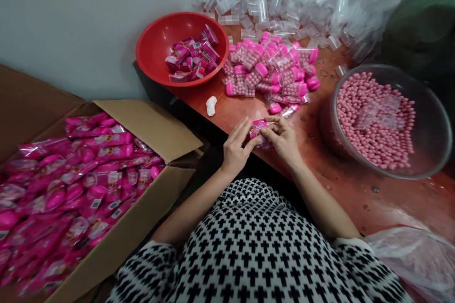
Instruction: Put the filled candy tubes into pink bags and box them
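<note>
Between my two hands, at the near edge of the table, is a small pink printed wrapper [258,128]. My left hand [237,146] grips its left side with thumb and fingers. On the other side, my right hand [283,138] pinches its right edge. Whether anything is inside the wrapper is hidden by my fingers. Just beyond my hands lies a pile of clear tubes with pink caps [273,68], filled with pink beads. A crumpled white lump [211,106] rests on the table to the left.
A red bowl [149,49] holds pink packets. On the right stands a clear tub [336,137] of pink beads. Empty clear tubes [263,9] heap at the back. An open cardboard box [152,128] full of pink packages is at left; a plastic bag [415,255] lies front right.
</note>
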{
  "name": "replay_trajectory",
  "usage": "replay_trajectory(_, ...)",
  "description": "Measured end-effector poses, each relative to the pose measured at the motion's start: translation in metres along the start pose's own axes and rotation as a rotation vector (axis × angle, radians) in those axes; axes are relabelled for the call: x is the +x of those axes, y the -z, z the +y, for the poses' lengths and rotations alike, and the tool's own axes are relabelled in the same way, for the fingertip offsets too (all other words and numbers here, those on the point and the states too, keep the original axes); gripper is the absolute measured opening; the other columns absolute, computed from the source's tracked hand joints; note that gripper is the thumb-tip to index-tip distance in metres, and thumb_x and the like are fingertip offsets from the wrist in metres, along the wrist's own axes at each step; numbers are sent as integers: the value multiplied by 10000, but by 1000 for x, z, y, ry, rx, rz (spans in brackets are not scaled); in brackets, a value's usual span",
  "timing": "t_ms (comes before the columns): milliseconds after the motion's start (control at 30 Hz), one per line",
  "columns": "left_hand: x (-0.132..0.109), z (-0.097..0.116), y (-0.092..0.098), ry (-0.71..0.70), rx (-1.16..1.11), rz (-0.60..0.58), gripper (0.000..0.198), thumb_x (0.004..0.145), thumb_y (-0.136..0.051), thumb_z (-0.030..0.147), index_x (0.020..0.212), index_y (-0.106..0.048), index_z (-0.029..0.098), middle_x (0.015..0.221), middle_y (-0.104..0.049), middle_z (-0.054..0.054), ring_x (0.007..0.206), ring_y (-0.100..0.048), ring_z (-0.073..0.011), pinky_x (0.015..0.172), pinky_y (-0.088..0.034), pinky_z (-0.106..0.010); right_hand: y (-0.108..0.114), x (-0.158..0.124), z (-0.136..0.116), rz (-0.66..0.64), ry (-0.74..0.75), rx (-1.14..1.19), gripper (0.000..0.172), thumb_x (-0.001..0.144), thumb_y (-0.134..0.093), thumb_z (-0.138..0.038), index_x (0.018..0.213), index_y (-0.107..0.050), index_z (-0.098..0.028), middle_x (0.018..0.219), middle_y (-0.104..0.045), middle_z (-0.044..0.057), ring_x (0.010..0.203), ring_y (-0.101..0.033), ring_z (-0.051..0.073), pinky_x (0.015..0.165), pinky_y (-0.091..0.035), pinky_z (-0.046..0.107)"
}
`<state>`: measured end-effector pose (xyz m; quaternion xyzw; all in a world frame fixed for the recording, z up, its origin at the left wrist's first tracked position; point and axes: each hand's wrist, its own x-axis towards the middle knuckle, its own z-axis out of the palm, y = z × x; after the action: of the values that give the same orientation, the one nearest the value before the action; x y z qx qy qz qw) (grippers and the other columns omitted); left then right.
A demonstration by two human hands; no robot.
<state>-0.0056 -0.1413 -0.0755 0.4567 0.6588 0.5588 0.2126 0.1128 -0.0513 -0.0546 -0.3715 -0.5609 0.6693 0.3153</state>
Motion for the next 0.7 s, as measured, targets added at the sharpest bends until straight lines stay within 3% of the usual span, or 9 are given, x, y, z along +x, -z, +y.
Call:
replay_trajectory(100,-1,11,11,418,-462,-15,450,725,-685,467,1061,-670,168,1072,-687,-100,960,-660,-238,863,-534,-391,-8,2,-4,-84,-6,23,414,694,-732,-409,988,-508,-224,598,-536,-87,483,-494,78,478,-394,203)
replay_trajectory(200,0,14,19,658,-733,-88,354,638,-764,431,749,-701,101,748,-697,-64,691,-666,-165,712,-570,-327,-8,8,-10,-257,39,-179,328,771,-660,-411,995,-526,-211,645,-592,-49,529,-556,110,515,-447,236)
replay_trajectory(267,2,14,22,720,-799,-50,330,571,-815,378,665,-683,90,674,-676,-48,617,-643,-132,642,-564,-277,-1,18,-20,-309,188,-506,210,865,-550,-368,985,-567,-196,769,-663,19,657,-617,151,609,-492,286)
replay_trajectory(333,2,13,25,754,-825,6,322,535,-836,346,635,-672,87,647,-669,-44,582,-630,-120,589,-551,-250,11,34,-34,-295,418,-931,188,912,-471,-278,1010,-606,-189,1010,-683,92,912,-629,215,786,-494,372)
replay_trajectory(433,1,12,29,783,-841,49,321,513,-848,320,621,-662,82,623,-669,-51,543,-621,-118,552,-536,-238,28,64,-53,-404,679,-1437,259,890,-487,-176,1117,-606,-209,1388,-491,101,1301,-398,306,1024,-333,529)
replay_trajectory(567,0,12,36,836,-912,106,311,519,-851,285,633,-648,79,635,-682,-64,532,-630,-125,526,-524,-224,40,98,-59,-630,816,-1673,372,891,-421,-109,1217,-547,-234,1466,-403,49,1394,-269,290,1098,-183,613)
replay_trajectory(700,3,9,44,898,-1078,264,216,622,-803,225,712,-649,104,678,-688,-38,580,-649,-122,536,-537,-212,36,112,-56,-640,861,-1605,342,896,-416,-133,1195,-550,-230,1399,-489,43,1383,-303,268,1107,-194,601)
